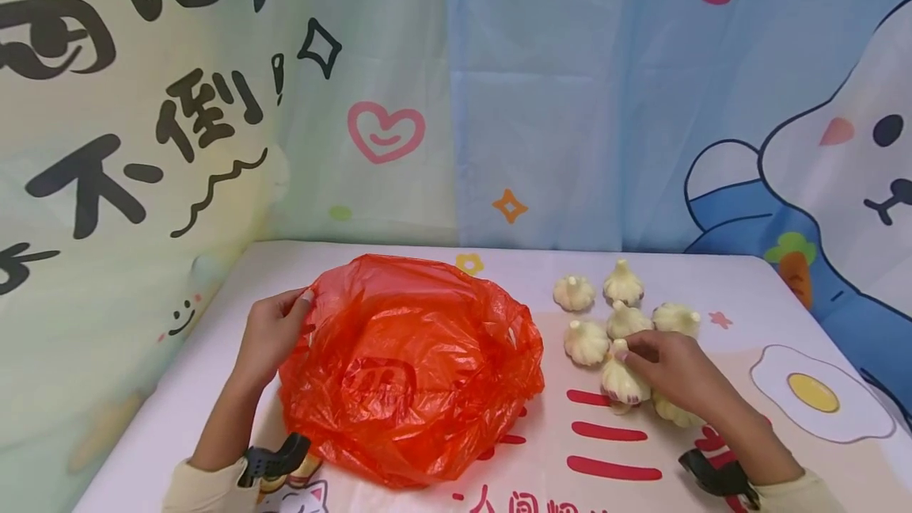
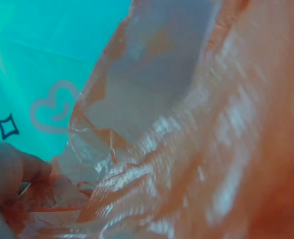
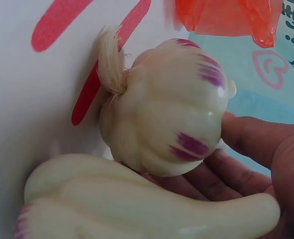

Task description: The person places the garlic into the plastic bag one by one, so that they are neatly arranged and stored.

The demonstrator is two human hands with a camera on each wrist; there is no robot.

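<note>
A pale printed curtain with hearts, stars and a cartoon rabbit hangs behind a white tabletop whose printed cover shows red stripes and a fried egg. On the left lies a thin, glossy red plastic bag, crumpled and see-through in places; the left hand pinches its upper left edge between thumb and fingers. On the right, the right hand grips one garlic bulb near its stem, among other garlic bulbs grouped around it. The held bulb is creamy white and smooth, lobed, with purple streaks and a tuft of pale roots, all plain in the right wrist view. Black Chinese characters on the curtain include "不倒!", with larger ones cut off at the edge; red "人间" reads at the tabletop's near edge, the characters after it cropped. The darker red mark on the bag is too creased to read. The right hand partly covers a bulb below it, and the left wrist view is mostly filled by blurred bag film, hiding the left fingertips.
</note>
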